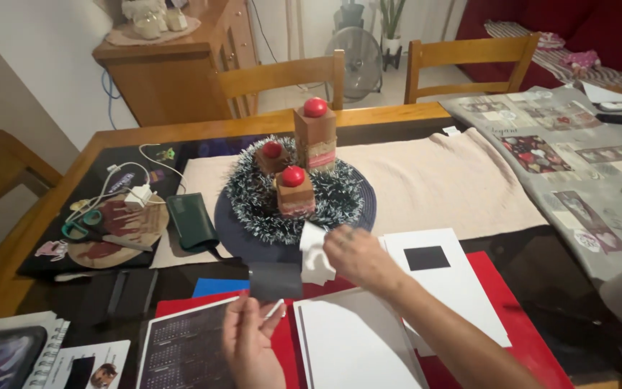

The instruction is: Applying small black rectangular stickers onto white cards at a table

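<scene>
Both hands are clamped on paper: the left hand (pixel 248 344) pinches a dark grey square sheet (pixel 276 280) at its lower edge, and the right hand (pixel 355 256) grips a torn white paper piece (pixel 315 256), just right of the sheet. Beyond the hands a tinsel wreath (pixel 293 191) rings three red-topped candle blocks (pixel 304 155). Under the hands lie a red folder (pixel 534 338) and white sheets (pixel 358 346); one white sheet (pixel 444 288) right of them bears a black square (pixel 427 257). Scissors (pixel 95 232) lie on the bench (pixel 8 274), far left.
</scene>
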